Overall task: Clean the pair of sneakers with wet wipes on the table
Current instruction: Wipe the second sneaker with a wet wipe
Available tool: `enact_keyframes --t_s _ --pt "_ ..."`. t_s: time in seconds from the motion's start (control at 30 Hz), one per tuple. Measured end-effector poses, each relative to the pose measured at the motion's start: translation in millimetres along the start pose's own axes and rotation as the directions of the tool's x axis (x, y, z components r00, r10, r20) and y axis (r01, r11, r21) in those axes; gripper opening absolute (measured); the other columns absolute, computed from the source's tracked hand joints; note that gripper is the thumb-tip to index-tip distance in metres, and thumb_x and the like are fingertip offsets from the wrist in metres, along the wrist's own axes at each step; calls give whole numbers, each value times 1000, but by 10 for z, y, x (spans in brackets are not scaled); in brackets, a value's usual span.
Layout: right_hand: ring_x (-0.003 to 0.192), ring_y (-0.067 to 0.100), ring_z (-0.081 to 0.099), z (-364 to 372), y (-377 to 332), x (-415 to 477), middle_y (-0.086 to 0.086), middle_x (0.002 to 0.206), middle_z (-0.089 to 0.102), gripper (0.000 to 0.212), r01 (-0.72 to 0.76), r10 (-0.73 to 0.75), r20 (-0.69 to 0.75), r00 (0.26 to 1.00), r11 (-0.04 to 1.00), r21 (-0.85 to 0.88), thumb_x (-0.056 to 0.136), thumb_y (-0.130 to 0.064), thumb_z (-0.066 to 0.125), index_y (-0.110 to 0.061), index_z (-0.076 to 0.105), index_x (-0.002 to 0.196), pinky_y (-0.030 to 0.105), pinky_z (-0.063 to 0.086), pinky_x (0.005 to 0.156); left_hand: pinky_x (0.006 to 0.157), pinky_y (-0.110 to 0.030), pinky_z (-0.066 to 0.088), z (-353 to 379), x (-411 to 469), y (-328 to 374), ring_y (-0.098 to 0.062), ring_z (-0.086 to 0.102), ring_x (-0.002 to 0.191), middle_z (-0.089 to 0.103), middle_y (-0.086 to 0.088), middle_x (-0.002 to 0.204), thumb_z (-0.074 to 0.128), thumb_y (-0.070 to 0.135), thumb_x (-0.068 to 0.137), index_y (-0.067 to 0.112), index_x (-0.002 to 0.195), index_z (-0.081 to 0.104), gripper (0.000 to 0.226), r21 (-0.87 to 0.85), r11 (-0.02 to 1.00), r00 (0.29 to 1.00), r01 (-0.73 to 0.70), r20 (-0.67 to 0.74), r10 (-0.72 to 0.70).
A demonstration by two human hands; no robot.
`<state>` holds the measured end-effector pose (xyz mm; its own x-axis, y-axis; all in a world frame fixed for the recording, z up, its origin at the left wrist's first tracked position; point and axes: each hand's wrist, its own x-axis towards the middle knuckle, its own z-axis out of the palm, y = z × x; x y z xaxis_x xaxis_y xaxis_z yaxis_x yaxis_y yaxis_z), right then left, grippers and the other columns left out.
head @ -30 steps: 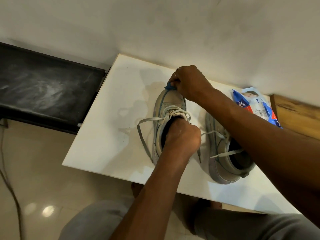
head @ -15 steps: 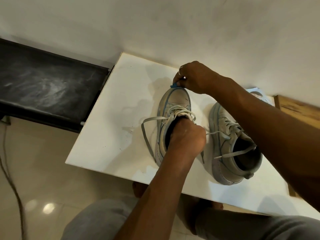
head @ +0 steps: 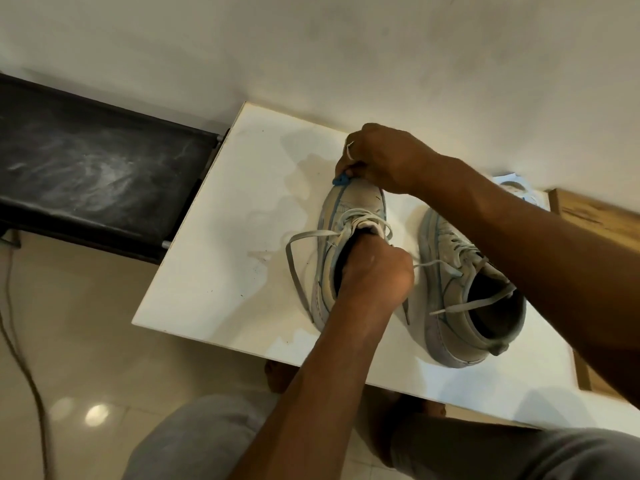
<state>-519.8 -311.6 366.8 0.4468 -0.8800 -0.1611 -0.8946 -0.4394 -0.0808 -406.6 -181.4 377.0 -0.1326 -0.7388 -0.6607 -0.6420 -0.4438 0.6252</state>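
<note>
We find the pale grey lace-up sneaker with blue trim [head: 356, 206] upright on its sole near the middle of the white rectangular table [head: 214, 271], toe towards the wall. The left hand [head: 374, 275] is pushed into its opening, fingers curled inside the collar and gripping the shoe. Loose laces trail onto the tabletop.

The right hand [head: 384, 157] is closed in a tight pinch on a small crumpled blue wipe [head: 341, 180], pressed against the tip of the toe.

The second pale grey sneaker [head: 460, 306] stands just beside the first, on the right, touched by neither hand and partly crossed by the right forearm. Damp-looking patches mark the tabletop left of the shoes.

A white and blue wipes packet [head: 512, 188] lies at the table's far edge, mostly hidden behind the right forearm. A brown wooden board [head: 595, 213] sits beyond the table's right side and a dusty black panel [head: 86, 168] beyond its left. A dark cable [head: 20, 358] runs across the glossy floor.
</note>
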Motion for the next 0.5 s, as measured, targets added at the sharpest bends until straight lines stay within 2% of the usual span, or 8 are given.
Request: enact_keyframes --t_s 0.03,0.1,0.17,0.2,0.3,0.4,0.43,0.5 --pt "105 17 51 14 -85 -8 -8 111 63 26 48 -48 18 999 999 -25 92 -16 59 -30 72 109 38 50 75 75 -23 38 -15 0 -8 -15 47 88 44 0 79 44 19 96 13 95 43 7 15 1000 1000 19 -9 -19" --pt "106 17 48 31 -192 -26 -10 113 62 25 132 -129 43 991 987 -93 93 -17 55 -30 71 109 37 49 70 76 -27 42 -20 -26 -13 -24 56 99 54 -7 88 41 17 97 8 101 51 14 53 997 998 -64 25 63" --pt "104 18 48 -13 -122 -25 -10 112 63 25 110 -108 26 994 986 -125 93 -20 57 -30 70 112 38 49 70 78 -34 43 -19 -51 -21 -34 57 107 60 -19 110 36 12 97 -4 114 54 30 66 981 983 -184 33 182" --pt "104 19 49 -38 -49 -21 -9 110 64 24 63 -63 5 998 991 -121 92 -21 59 -30 70 112 38 50 71 76 -34 41 -34 -74 -22 -36 57 108 59 -21 115 35 11 96 -7 117 53 32 56 980 981 -192 43 189" --pt "105 21 50 -37 29 -42 -6 111 64 24 -34 29 -40 999 993 -114 92 -23 59 -27 71 112 39 50 75 75 -32 39 -26 -52 -31 -35 56 109 58 -21 119 33 11 97 -8 118 53 34 100 970 975 -224 40 221" --pt "104 19 49 1 -230 -66 -9 111 63 23 104 -102 22 995 983 -148 93 -21 56 -30 71 108 40 51 72 83 -36 44 -24 -69 -20 -36 56 111 58 -23 120 33 10 98 -9 118 53 34 56 976 977 -209 51 206" --pt "103 19 50 8 -275 -64 -9 110 63 22 150 -146 35 989 975 -162 93 -21 56 -28 71 106 39 51 70 82 -36 44 -35 -102 -8 -36 56 110 59 -22 119 34 11 97 -8 118 53 34 29 981 981 -193 42 192" --pt "102 21 50 -28 -202 -51 -8 109 64 23 137 -135 24 991 974 -179 93 -21 56 -29 71 109 39 51 70 78 -35 43 -36 -91 -17 -36 58 108 60 -22 116 36 12 96 -7 116 53 32 23 982 982 -187 1 187"
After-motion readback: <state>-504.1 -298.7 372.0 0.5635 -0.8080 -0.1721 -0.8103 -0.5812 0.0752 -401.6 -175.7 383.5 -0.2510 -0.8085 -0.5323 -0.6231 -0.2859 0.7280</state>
